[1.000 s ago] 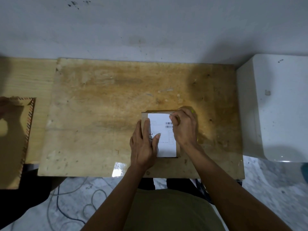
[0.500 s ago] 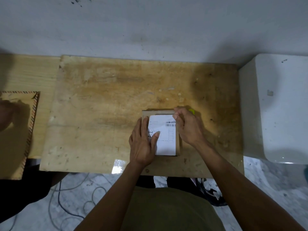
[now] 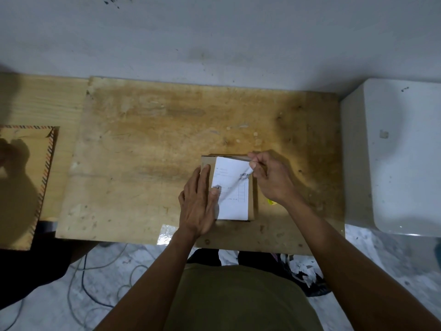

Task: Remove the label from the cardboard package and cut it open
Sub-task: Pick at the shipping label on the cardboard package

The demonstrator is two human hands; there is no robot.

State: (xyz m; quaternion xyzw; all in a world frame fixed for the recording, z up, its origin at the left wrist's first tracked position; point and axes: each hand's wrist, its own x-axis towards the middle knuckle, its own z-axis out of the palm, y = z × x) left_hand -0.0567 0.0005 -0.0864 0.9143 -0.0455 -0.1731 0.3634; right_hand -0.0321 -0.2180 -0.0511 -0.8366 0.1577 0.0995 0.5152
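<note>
A small cardboard package (image 3: 251, 206) lies flat on the wooden worktop (image 3: 148, 149), long axis running away from the person. The left hand (image 3: 199, 206) presses flat, fingers extended, hiding its left edge. The right hand (image 3: 272, 175) pinches the white label (image 3: 232, 199) at its lifted far-right corner. Print is illegible.

Left hand (image 3: 199, 201) lies flat, palm down, fingers extended, centre frame. Right hand (image 3: 272, 176), right of centre, is curled, thumb and forefinger pinched together.
</note>
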